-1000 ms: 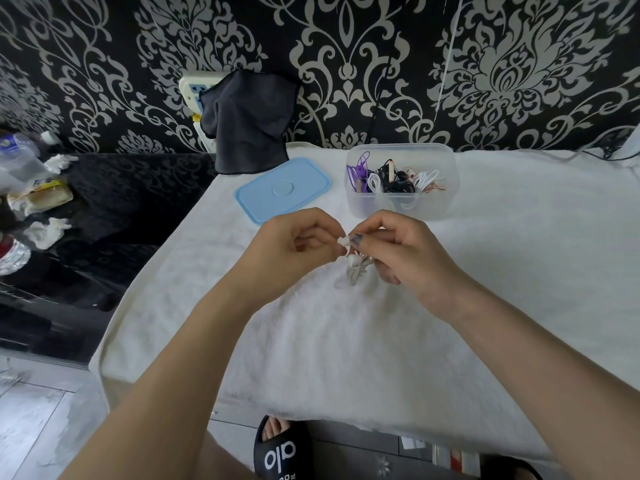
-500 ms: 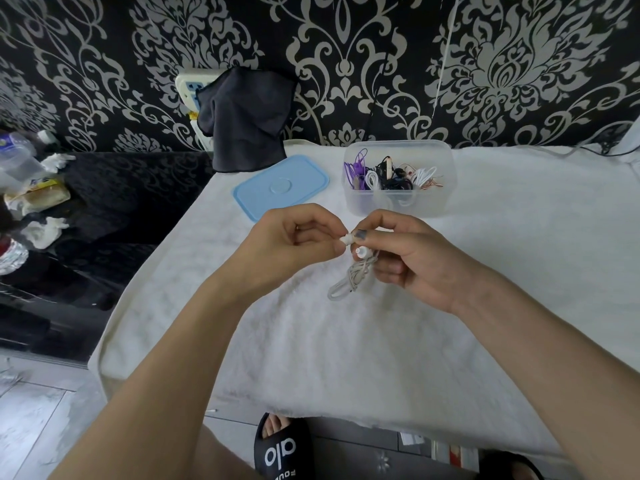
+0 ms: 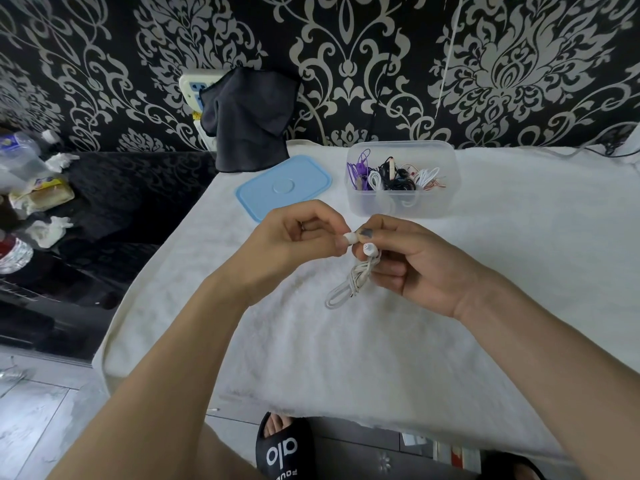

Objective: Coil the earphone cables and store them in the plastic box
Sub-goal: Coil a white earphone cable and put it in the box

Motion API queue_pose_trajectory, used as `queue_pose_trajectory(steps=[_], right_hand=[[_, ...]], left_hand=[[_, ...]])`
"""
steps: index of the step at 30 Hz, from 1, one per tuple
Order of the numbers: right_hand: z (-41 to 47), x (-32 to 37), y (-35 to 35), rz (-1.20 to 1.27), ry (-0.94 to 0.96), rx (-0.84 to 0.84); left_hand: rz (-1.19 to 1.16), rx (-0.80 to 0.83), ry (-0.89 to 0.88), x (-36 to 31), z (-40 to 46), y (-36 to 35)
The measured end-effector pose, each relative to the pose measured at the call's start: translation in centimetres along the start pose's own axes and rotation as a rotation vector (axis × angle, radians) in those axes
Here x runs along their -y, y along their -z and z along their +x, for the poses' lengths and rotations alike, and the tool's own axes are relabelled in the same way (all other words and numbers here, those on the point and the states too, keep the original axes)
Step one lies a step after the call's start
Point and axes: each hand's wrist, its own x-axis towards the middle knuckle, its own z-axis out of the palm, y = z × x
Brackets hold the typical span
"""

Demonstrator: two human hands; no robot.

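A white earphone cable (image 3: 353, 280) is being held above the white towel-covered table (image 3: 381, 341), just short of the middle of the view. One earbud (image 3: 350, 238) is being pinched between the thumb and forefinger of the left hand (image 3: 294, 244), whose other fingers are being kept curled. The bundled cable is being gripped by the curled fingers of the right hand (image 3: 412, 263), with the second earbud (image 3: 369, 250) sitting just beside its thumb; a loop of the bundle is being let hang toward 7 o'clock, and whether it is touching the towel cannot be told. The clear plastic box (image 3: 401, 180) is standing at 12 o'clock from the hands, near them, and coiled purple, black and white cables (image 3: 391, 176) are being held inside it. Its light blue lid (image 3: 284, 187) is lying flat at 9 o'clock from the box, just beside it. A dark cloth (image 3: 247, 123) is hanging at 11 o'clock against the patterned wall (image 3: 346, 64).
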Motion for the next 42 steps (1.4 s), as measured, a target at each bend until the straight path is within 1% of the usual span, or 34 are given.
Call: queue_pose_trajectory(steps=[5, 9, 14, 16, 18, 19, 21, 23, 26, 31, 33, 36, 38, 42], right_hand=[[0.3, -0.4, -0.5, 0.114, -0.030, -0.019], [0.7, -0.6, -0.6, 0.172, -0.047, -0.005], [0.8, -0.7, -0.9, 0.136, -0.053, -0.029], [1.0, -0.9, -1.0, 0.096, -0.058, -0.094], [1.3, -1.1, -1.1, 0.054, -0.045, -0.194], [1.4, -1.1, -1.1, 0.021, -0.034, -0.247], [1.5, -1.2, -1.2, -0.048, -0.019, -0.326], [1.6, -1.3, -1.4, -0.072, -0.002, -0.363], [1.7, -1.4, -1.7, -0.058, 0.009, -0.369], [1.8, -1.4, -1.9, -0.018, 0.034, -0.324], [1.7, -1.4, -1.9, -0.020, 0.063, -0.279], [1.7, -1.7, -1.8, -0.143, 0.116, -0.233], [1.8, -2.0, -1.9, -0.224, 0.167, -0.250], [2.2, -2.3, -2.0, -0.286, 0.233, -0.311]], left_hand=[[-0.044, -0.002, 0.010, 0.0, -0.2, 0.0], [-0.042, -0.039, 0.014, 0.4, -0.1, 0.2], [-0.030, -0.068, 0.054, 0.5, -0.1, 0.4], [0.010, -0.149, 0.071, 0.6, 0.0, 0.6], [0.106, -0.253, 0.040, 0.4, -0.1, 0.7], [0.156, -0.275, 0.010, 0.3, -0.3, 0.7], [0.223, -0.242, -0.042, 0.0, -0.7, 0.3], [0.300, -0.174, -0.056, -0.1, -0.9, -0.2], [0.425, -0.148, -0.077, 0.1, -0.7, -0.6], [0.468, -0.167, -0.043, 0.2, -0.5, -0.5], [0.453, -0.186, -0.016, 0.3, -0.4, -0.2], [0.380, -0.234, 0.026, 0.4, -0.3, 0.3], [0.334, -0.245, 0.054, 0.5, -0.2, 0.6], [0.298, -0.270, 0.108, 0.9, 0.0, 1.1]])
